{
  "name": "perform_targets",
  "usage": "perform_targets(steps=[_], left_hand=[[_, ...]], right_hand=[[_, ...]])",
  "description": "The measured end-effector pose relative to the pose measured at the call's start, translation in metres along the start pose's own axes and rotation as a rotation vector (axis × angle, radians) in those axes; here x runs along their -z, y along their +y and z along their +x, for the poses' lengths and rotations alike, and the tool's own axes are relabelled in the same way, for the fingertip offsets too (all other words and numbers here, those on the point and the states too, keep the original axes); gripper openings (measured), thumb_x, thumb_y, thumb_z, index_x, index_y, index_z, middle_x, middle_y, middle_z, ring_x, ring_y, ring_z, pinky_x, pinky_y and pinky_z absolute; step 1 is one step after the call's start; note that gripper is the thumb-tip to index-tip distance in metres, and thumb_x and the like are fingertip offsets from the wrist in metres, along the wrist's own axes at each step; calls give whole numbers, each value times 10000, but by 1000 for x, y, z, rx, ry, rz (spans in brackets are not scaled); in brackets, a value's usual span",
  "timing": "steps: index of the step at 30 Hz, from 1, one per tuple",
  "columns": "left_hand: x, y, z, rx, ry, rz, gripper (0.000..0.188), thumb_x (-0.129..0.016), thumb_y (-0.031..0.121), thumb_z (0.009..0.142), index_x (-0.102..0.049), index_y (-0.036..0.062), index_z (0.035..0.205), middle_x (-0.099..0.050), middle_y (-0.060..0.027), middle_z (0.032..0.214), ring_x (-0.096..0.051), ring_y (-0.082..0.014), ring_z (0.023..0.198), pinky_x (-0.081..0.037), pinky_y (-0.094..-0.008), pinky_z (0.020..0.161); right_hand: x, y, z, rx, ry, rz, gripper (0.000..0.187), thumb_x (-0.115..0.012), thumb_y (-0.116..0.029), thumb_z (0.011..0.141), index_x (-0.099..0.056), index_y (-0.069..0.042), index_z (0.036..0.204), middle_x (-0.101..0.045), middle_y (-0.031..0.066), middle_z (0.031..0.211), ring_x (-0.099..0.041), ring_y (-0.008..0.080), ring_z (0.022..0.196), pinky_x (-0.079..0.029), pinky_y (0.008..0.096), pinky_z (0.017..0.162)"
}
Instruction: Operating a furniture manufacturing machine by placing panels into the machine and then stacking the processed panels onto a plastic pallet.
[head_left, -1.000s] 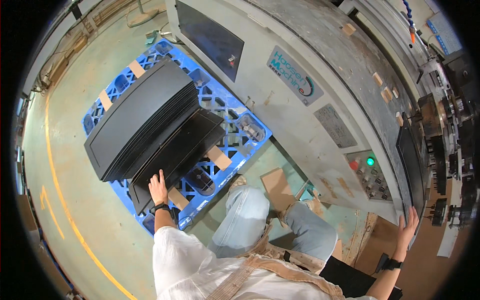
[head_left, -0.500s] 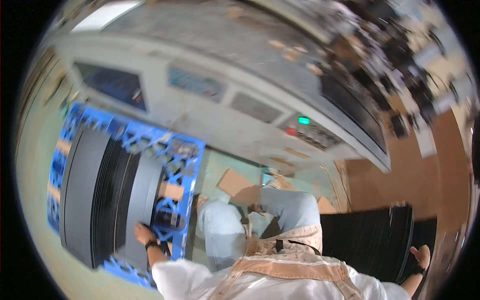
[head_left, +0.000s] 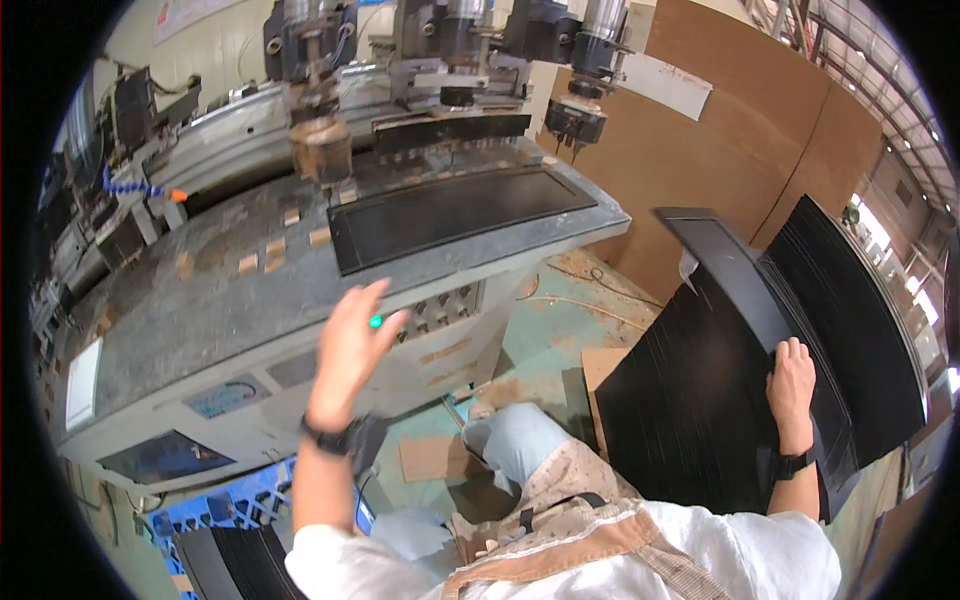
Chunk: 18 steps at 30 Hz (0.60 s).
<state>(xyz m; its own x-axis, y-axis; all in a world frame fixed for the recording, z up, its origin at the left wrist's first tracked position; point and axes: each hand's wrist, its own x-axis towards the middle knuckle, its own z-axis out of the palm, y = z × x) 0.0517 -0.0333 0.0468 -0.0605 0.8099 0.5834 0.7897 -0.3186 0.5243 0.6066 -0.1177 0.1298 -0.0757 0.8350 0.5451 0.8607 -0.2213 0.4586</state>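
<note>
My left hand [head_left: 350, 335] is raised in front of the machine's front edge, thumb and fingers apart and holding nothing. Just beside it a green lit button [head_left: 376, 322] shows on the control panel [head_left: 435, 312]. My right hand [head_left: 792, 385] is closed on the edge of a dark grey panel [head_left: 730, 265], which lies at a slant on a tall stack of black panels [head_left: 670, 400]. On the machine table [head_left: 240, 300] rests another black panel [head_left: 460, 220], flat under the spindle heads [head_left: 578, 115].
A second black stack [head_left: 845, 330] stands at the far right, by large brown boards [head_left: 740, 120]. Small wood blocks [head_left: 275, 255] lie on the machine table. At lower left a blue pallet [head_left: 225, 500] carries more dark panels [head_left: 235, 560]. Cardboard [head_left: 435, 458] lies on the floor.
My view has turned right and up. My left hand has left the panels on the blue pallet and come up by the machine's controls. My right hand now grips the grey panel.
</note>
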Motion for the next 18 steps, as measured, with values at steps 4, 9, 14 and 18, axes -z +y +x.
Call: perform_targets(steps=[4, 9, 14, 18], left_hand=[[-110, -63, 96, -115, -10, 363, 543, -694, 393, 790, -595, 22, 1173, -604, -147, 1076, -570, -330, 1020, -446, -436, 889], [-179, -43, 121, -329, 259, 193, 650, -706, 529, 711, -623, 43, 1135, -617, -152, 1169, -569, -287, 1092, -416, -470, 920], [-158, 12, 64, -250, 1, 568, 468, -637, 270, 743, -600, 6, 1128, -594, -146, 1050, -559, -273, 991, -454, -365, 815], [-101, 59, -27, -340, -26, 645, 461, -546, 134, 728, -571, -6, 1166, -517, -88, 898, -513, -248, 860, -443, -330, 742]], right_hand=[[19, -59, 43, 156, 115, 360, 440, -688, 51, 556, -559, -47, 965, -516, 111, 915, -517, 296, 900, -430, 381, 779], [-8, -109, 127, 365, 362, 538, 451, -623, 58, 582, -643, -94, 1006, -522, 73, 877, -521, 275, 849, -439, 360, 735], [-16, -176, 217, 665, 403, 810, 422, -634, 55, 591, -662, -104, 980, -519, 73, 850, -531, 269, 860, -454, 380, 736], [-53, -231, 267, 824, 320, 869, 414, -668, 47, 623, -666, -114, 1004, -530, 59, 882, -536, 266, 877, -467, 381, 751]])
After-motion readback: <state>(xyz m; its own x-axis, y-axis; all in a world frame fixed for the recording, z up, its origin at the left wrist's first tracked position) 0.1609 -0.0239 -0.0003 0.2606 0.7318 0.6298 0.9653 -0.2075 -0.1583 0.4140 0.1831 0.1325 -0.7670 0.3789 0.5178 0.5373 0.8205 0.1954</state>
